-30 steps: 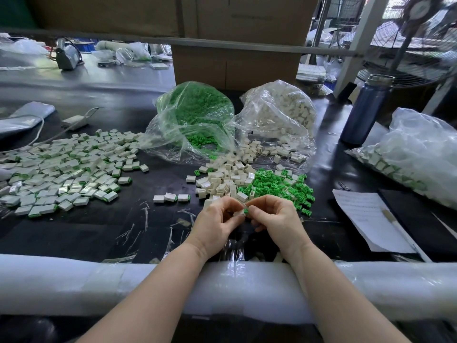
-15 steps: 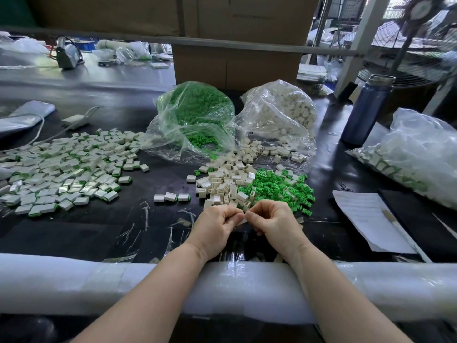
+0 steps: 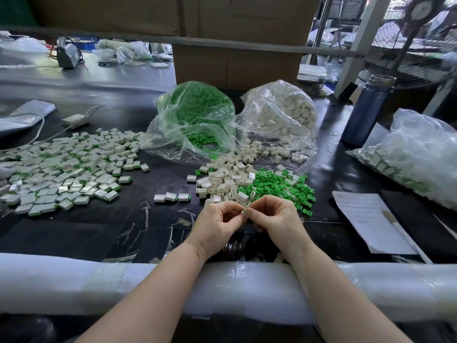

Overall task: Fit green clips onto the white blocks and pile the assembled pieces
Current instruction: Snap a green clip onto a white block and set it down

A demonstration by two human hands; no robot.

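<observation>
Head view: the left hand (image 3: 218, 222) and right hand (image 3: 273, 219) meet fingertip to fingertip, fingers curled, both pinching 1 small white block (image 3: 243, 212) with a sliver of green at its edge. Just beyond lie a heap of boxy matte white blocks (image 3: 222, 180) and, touching it on the right, spiky glossy green clips (image 3: 279, 185). A broad pile of assembled pieces (image 3: 66, 169) spreads at left; 3 assembled pieces in a row (image 3: 172, 197) sit between. Crinkled clear bags of clips (image 3: 195, 120) and blocks (image 3: 279, 112) stand behind on the black table (image 3: 99, 226).

Both forearms are bare to each hand, without sleeves, gloves or jewellery.
</observation>
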